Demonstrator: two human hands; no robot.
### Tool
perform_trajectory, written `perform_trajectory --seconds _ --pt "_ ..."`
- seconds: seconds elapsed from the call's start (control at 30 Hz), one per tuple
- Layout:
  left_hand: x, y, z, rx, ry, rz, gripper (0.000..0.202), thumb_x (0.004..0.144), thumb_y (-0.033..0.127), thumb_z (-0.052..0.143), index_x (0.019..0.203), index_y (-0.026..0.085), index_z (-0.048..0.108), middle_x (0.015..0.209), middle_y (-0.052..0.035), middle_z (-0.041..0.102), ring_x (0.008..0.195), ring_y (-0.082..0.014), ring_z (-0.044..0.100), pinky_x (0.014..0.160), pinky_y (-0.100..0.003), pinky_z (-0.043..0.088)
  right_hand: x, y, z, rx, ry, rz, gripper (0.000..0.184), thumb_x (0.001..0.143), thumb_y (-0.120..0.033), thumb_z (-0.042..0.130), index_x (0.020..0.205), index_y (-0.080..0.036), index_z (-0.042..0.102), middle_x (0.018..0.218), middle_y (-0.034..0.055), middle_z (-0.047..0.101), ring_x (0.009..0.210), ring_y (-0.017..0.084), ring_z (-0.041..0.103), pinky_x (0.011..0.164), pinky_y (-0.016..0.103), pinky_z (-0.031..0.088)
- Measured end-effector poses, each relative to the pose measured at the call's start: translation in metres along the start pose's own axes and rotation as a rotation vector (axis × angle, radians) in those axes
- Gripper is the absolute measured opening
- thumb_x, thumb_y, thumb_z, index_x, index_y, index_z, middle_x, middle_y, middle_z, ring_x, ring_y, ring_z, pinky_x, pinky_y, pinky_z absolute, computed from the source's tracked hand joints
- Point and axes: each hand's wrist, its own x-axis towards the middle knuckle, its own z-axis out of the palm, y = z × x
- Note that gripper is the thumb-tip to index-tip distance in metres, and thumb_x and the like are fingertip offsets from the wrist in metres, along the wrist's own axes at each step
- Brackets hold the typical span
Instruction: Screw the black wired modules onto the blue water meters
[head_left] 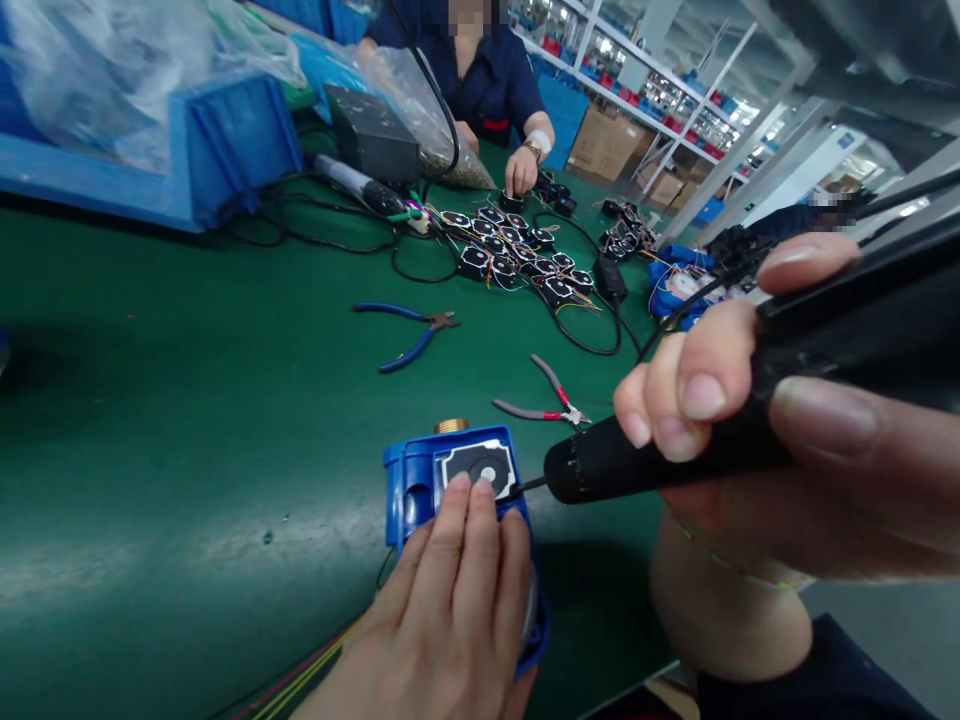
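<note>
A blue plastic housing (409, 478) lies on the green table (165, 430) near its front edge, with a black square part (480, 464) seated in its top and a brass fitting (451, 425) behind it. My left hand (442, 610) lies flat on the housing, fingers stretched out and pressed against the black part. My right hand (757, 440) is closed around a black powered screwdriver (675, 452). Its thin bit touches the right corner of the black part.
Blue-handled pliers (409, 335) and red-handled cutters (544, 400) lie behind the housing. Farther back sit several black wired parts (517, 255), cables and a black box (373, 135). A person in dark blue works there, one hand (520, 172) on the parts. Blue bins stand at left.
</note>
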Motion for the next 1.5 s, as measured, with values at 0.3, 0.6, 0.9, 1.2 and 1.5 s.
perform_trajectory --seconds 0.3,0.6,0.9,1.2,1.5 --pt "0.0 0.0 -0.004 0.022 -0.03 0.019 0.081 0.072 0.056 0.061 0.129 0.003 0.038 0.138 -0.0274 0.037 0.129 -0.039 0.035 0.099 -0.048 0.04 0.003 0.004 -0.007 0.045 -0.182 0.007 0.038 0.071 -0.049 0.071 0.091 -0.023 0.051 0.062 0.0023 0.049 0.055 0.017 0.05 0.056 0.036 0.047" --pt "0.003 -0.003 -0.001 -0.021 -0.072 0.039 0.08 0.071 0.058 0.062 0.129 0.006 0.045 0.139 -0.0232 0.037 0.13 -0.043 0.029 0.097 -0.05 0.045 0.01 0.016 0.011 0.103 -0.257 -0.014 0.034 0.079 -0.047 0.065 0.098 -0.025 0.048 0.062 -0.0017 0.051 0.048 0.014 0.047 0.05 0.031 0.043" --pt "0.002 -0.003 -0.003 -0.018 -0.066 0.057 0.073 0.074 0.052 0.059 0.127 0.003 0.047 0.135 -0.0248 0.042 0.127 -0.0438 0.034 0.096 -0.05 0.047 0.007 0.021 0.011 0.133 -0.251 -0.055 0.027 0.081 -0.038 0.064 0.099 -0.025 0.05 0.063 -0.0023 0.05 0.048 0.013 0.046 0.049 0.03 0.04" --pt "0.003 -0.004 -0.001 -0.04 -0.035 0.069 0.075 0.072 0.053 0.061 0.126 0.002 0.048 0.132 -0.0226 0.047 0.126 -0.0397 0.038 0.098 -0.049 0.045 0.012 0.028 0.009 0.273 -0.273 -0.026 0.033 0.074 -0.032 0.069 0.102 -0.022 0.053 0.065 -0.0019 0.052 0.049 0.012 0.045 0.05 0.028 0.038" --pt "0.004 -0.008 -0.001 -0.051 -0.093 0.056 0.075 0.073 0.054 0.058 0.129 0.004 0.046 0.136 -0.0226 0.042 0.129 -0.042 0.031 0.098 -0.051 0.045 0.015 0.037 0.009 0.332 -0.282 -0.087 0.028 0.075 -0.033 0.067 0.096 -0.022 0.052 0.066 -0.0025 0.052 0.051 0.012 0.047 0.051 0.026 0.041"
